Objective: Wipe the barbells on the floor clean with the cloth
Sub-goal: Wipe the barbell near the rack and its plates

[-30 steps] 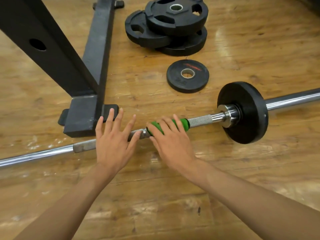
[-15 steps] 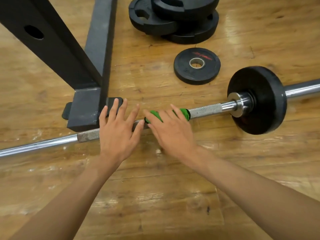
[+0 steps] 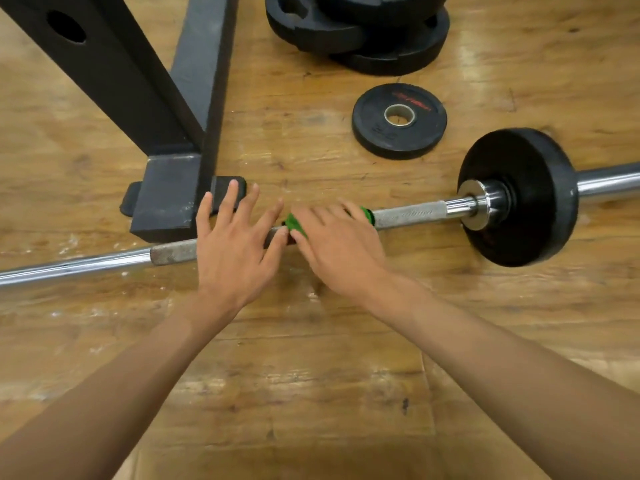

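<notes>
A steel barbell (image 3: 412,213) lies across the wooden floor, with a black plate (image 3: 519,199) on its right sleeve. A green cloth (image 3: 294,224) is wrapped on the knurled shaft, mostly hidden under my right hand (image 3: 337,244), which lies flat over it with straight fingers pressing down. My left hand (image 3: 232,247) rests on the bar just left of the cloth, fingers spread and straight.
A black rack foot (image 3: 166,199) and its slanted post (image 3: 104,64) stand just behind the bar on the left. A small loose plate (image 3: 377,129) lies on the floor behind the bar. Larger stacked plates (image 3: 356,32) sit at the top.
Both hands stay flat on the bar. The right hand with the cloth has slid slightly left toward the left hand. The view has shifted, so the plates sit higher in frame.
</notes>
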A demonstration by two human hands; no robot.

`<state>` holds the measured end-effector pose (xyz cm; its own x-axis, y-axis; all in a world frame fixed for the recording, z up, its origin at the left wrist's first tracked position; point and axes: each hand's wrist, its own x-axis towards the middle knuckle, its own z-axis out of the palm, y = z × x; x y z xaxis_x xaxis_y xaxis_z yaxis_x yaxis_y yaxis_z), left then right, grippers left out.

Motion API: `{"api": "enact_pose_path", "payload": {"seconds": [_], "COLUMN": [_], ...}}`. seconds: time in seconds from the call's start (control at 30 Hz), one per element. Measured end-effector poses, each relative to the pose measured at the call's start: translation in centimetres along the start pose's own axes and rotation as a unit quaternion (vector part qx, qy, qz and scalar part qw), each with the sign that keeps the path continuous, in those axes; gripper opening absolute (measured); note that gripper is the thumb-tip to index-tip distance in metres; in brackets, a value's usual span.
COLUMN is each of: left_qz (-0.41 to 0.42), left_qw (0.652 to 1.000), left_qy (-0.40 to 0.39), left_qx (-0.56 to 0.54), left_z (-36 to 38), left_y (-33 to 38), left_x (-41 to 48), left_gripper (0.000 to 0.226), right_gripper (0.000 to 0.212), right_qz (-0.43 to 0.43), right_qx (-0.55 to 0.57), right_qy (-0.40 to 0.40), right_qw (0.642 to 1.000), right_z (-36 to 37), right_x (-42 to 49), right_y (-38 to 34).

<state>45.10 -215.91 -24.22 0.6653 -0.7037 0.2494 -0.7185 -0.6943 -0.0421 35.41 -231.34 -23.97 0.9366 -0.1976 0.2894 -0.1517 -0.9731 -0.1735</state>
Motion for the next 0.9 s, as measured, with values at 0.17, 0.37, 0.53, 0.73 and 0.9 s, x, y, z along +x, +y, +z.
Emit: {"api": "enact_pose_path", "payload": {"seconds": [0.17,0.37,0.53,0.73,0.9], "left_qz": [0.002,0.013,0.026,0.033,0.059], "left_qw": [1.0,1.0,0.999,0.998,0.996], "left_qy": [-0.01,-0.007,-0.034,-0.042,-0.063], "left_qx": [-0.004,-0.014,-0.012,-0.015,-0.015], "left_z": [-0.1,-0.5,-1.2,-1.9,-2.9], "left_y": [0.1,0.7,1.0,2.0,2.7], "left_x": [-0.7,-2.3,-3.9,-7.0,-10.2], "left_gripper": [0.063,0.067,0.072,0.08,0.082], "right_gripper": [0.037,0.03,0.032,0.035,0.035], "right_qz": [0.141,0.111,0.064,0.253,0.093], "right_qx": [-0.033,-0.027,-0.009,-0.02,0.012], "right_qy": [0.037,0.05,0.034,0.045,0.019], "right_qw": [0.989,0.992,0.997,0.966,0.995], "right_z": [-2.7,-0.4,-2.4,-4.4,-3.1], "right_x": [-5.9,-3.3,-5.9,-9.7,-10.0], "right_y": [8.8,0.7,4.8,5.7,-0.4]}}
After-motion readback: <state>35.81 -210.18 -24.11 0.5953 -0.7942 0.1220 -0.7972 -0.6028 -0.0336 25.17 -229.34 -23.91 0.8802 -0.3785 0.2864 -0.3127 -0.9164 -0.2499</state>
